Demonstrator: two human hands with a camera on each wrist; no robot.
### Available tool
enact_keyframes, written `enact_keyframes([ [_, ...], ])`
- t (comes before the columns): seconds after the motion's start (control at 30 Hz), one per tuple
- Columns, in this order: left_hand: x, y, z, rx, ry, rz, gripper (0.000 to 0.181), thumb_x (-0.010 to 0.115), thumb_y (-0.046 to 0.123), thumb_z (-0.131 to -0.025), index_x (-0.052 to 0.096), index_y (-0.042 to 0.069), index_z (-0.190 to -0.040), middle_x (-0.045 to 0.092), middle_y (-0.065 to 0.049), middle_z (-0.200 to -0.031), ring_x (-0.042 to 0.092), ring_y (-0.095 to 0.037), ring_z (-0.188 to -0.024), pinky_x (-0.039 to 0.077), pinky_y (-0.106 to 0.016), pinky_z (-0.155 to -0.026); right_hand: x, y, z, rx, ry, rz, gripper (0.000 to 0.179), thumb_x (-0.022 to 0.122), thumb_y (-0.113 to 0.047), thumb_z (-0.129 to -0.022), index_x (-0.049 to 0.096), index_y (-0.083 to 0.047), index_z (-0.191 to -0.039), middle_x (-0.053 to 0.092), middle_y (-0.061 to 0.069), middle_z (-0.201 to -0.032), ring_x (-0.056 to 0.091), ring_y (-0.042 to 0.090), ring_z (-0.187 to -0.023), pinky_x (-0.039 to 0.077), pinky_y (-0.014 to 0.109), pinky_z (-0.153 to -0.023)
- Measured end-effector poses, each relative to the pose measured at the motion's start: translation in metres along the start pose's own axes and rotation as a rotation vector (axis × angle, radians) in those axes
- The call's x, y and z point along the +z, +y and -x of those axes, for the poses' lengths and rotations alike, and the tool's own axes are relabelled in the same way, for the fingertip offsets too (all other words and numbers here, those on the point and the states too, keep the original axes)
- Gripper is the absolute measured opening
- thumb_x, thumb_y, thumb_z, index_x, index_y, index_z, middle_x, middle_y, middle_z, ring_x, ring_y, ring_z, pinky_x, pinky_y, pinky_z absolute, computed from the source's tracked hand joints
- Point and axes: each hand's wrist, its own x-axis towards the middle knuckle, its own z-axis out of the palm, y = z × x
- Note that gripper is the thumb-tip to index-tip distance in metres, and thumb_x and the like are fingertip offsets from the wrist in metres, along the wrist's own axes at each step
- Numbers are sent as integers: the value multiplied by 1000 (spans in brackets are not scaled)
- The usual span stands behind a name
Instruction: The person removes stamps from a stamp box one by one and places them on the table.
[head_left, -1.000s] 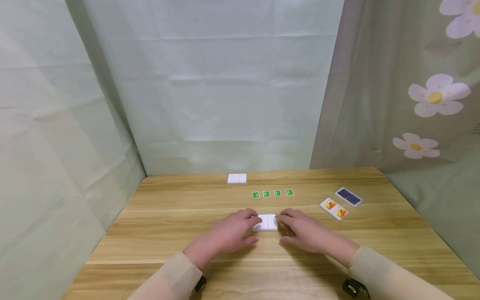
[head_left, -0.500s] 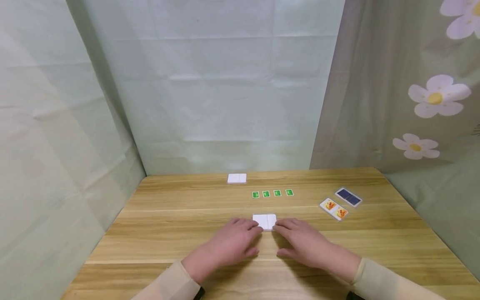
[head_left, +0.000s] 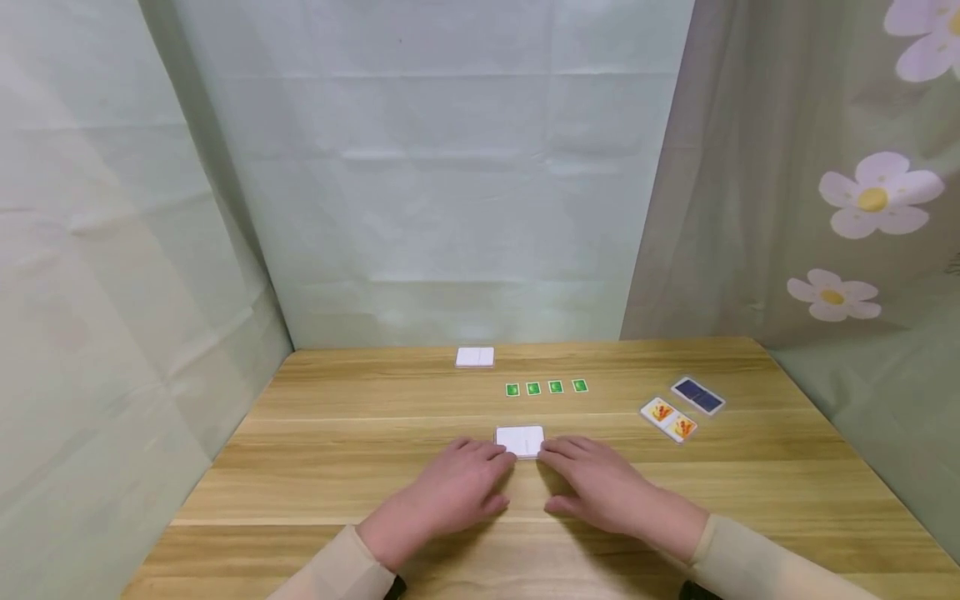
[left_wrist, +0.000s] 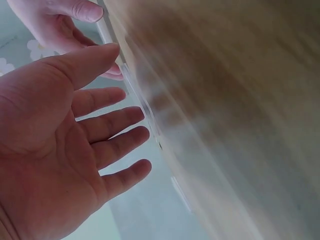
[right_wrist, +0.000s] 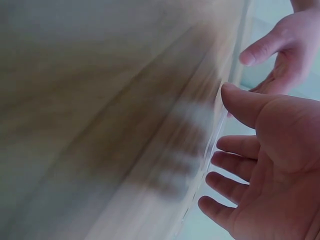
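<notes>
A white rectangular card (head_left: 519, 438) with a clear border lies flat on the wooden table in front of me. My left hand (head_left: 461, 483) touches its near left corner with the fingertips. At the near right corner are the fingertips of my right hand (head_left: 600, 485). In the left wrist view the left hand's fingers (left_wrist: 117, 122) are spread and nearly straight, by the card's thin edge (left_wrist: 140, 97). The right wrist view has the right hand's fingers (right_wrist: 232, 165) extended likewise, the thumb apart from them. Neither hand is curled round anything.
Beyond the card lies a row of several small green square tiles (head_left: 533, 388). Another white card (head_left: 475, 357) is near the table's far edge. To the right are a card with two orange pictures (head_left: 669, 418) and a dark blue card (head_left: 698, 395). Curtains (head_left: 450, 208) hang around the table.
Both hands have drawn back from the card's sides to its near corners, their fingertips closer together. The card has then shifted a little to the left with the hands.
</notes>
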Motion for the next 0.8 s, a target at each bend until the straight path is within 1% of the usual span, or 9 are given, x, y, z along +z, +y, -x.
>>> enact_keyframes([
  [0.13,-1,-5,1,-32,-1,21,54,83,39,-100,69,11,-144,71,-8,-143,65,-27,-135,50,-55,-116,0,-1,-9,-32,8,4,65,85,-39,-98,65,-2,-148,63,16,-153,59,38,-141,46,58,-118],
  [0.43,-1,-19,3,-109,-6,74,55,82,37,-101,68,7,-145,70,-12,-145,64,-33,-136,47,-58,-117,2,-3,-35,-54,-9,-5,64,84,-37,-100,65,-1,-148,63,17,-154,58,38,-143,46,56,-120],
  [0.67,3,-36,0,-154,10,88,49,84,33,-100,71,6,-139,73,-12,-140,66,-34,-133,50,-58,-114,6,-8,-59,-38,-29,1,61,84,-35,-101,66,-1,-148,63,17,-153,58,35,-143,45,52,-120],
  [0.8,4,-45,-4,-179,11,95,48,84,31,-100,71,5,-139,72,-14,-141,66,-35,-134,49,-60,-114,7,-10,-71,-30,-40,9,61,83,-35,-102,65,0,-148,62,17,-155,56,36,-145,45,52,-121],
])
